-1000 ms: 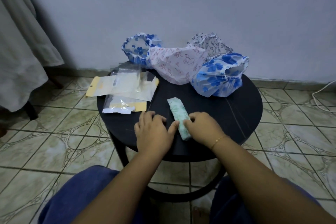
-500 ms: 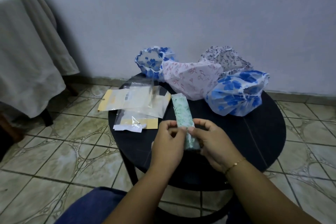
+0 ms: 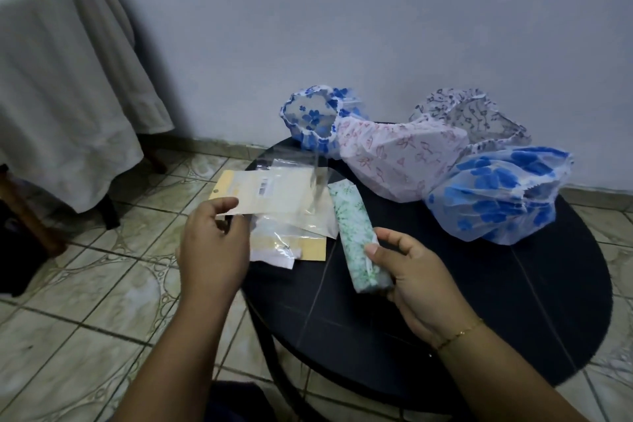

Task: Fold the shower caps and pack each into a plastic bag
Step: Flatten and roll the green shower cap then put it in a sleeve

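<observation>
Table (image 3: 513, 284) under both hands carries unfolded shower caps (image 3: 404, 161) beyond the right hand (image 3: 418, 281), which grips the folded green cap (image 3: 356, 236), while the left hand (image 3: 214, 250) pinches a plastic bag (image 3: 274, 195) at its near edge.

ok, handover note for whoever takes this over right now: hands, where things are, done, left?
Left hand: pinches the top plastic bag by its edge, over the bag stack at the table's left rim.
Right hand: grips the folded green shower cap, lifted off the table.
Done: one cap folded, not bagged.
Left: slide it into the bag; then fold and bag four loose caps at the back: small blue-flower cap, pink cap, grey-patterned cap, large blue-flower cap.
</observation>
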